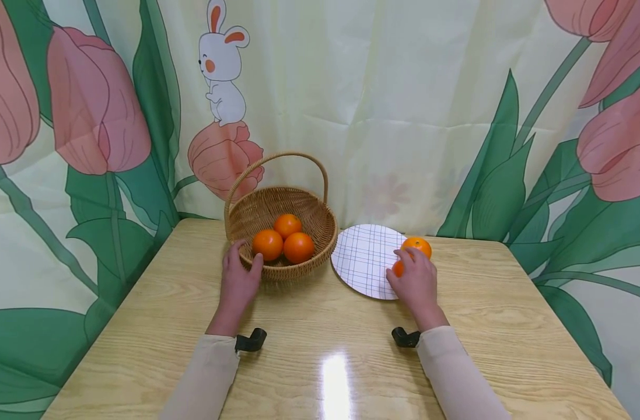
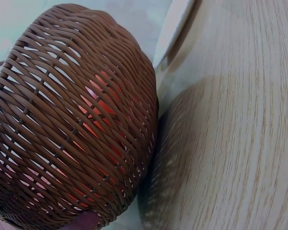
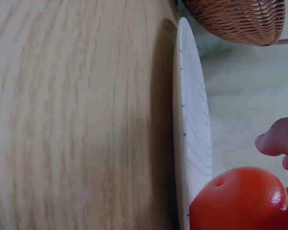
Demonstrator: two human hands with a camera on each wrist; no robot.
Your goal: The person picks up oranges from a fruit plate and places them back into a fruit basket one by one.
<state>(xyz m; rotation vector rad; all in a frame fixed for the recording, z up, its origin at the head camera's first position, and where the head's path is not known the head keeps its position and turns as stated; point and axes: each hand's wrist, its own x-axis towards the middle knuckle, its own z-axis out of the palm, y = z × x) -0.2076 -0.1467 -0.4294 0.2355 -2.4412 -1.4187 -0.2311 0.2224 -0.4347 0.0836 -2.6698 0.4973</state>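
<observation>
A brown wicker basket (image 1: 325, 248) with a tall arched handle stands at the back left, holding three round oranges (image 1: 299, 248). At its near left rim my left hand (image 1: 238, 289) grips the edge; a fingertip (image 2: 84, 221) shows low against the weave in the left wrist view. Right of the basket lies a round white plate (image 1: 364, 262) with blue grid lines. On the plate's right side are an orange (image 1: 419, 247) and a second, mostly covered orange (image 1: 398, 268). Over these my right hand (image 1: 416, 283) hovers, its fingers (image 3: 281, 138) spread apart beside an orange (image 3: 240, 201).
A light wood table (image 1: 320, 326) carries everything. Behind it hangs a curtain (image 1: 404, 116) printed with tulips and a rabbit, close to the basket and plate. Black camera mounts (image 1: 251, 340) sit at both wrists, below beige sleeves (image 1: 464, 367).
</observation>
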